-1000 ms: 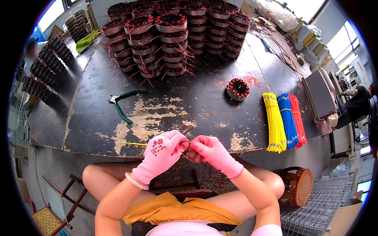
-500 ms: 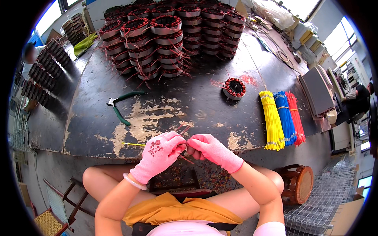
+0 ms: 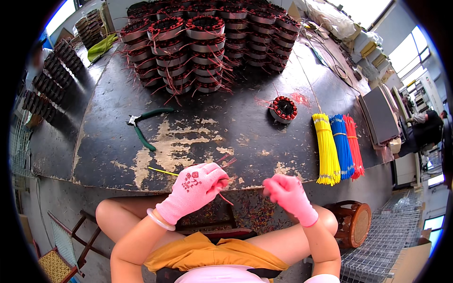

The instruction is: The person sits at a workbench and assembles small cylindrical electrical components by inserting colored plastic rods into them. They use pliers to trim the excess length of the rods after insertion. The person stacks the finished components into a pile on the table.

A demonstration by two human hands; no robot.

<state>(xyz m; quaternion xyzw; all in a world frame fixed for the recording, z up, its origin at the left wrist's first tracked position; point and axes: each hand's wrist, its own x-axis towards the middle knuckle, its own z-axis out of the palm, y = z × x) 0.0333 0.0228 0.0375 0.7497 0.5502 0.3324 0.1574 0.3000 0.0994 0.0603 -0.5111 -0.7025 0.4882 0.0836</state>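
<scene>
My left hand (image 3: 196, 191), in a pink glove, is closed in a pinch at the table's front edge. From its fingers thin red wires (image 3: 227, 162) stick out, and a short red end points down toward my lap. On its other side a yellow wire (image 3: 163, 170) reaches out to the left over the worn tabletop. My right hand (image 3: 287, 192), also gloved in pink, hovers apart to the right of it. Its fingers look curled but are smeared by motion, so whether anything is in them cannot be told.
Green-handled cutters (image 3: 138, 123) lie at left. A single wound stator (image 3: 283, 110) sits right of centre, beside yellow (image 3: 325, 148), blue (image 3: 341, 146) and red wire bundles (image 3: 354, 147). Tall stacks of stators (image 3: 205, 52) stand at the back. A wooden stool (image 3: 354, 224) is at right.
My right hand has parted from the left and moved right. The left hand stays on the wires, shifted slightly right. The view has shifted a little.
</scene>
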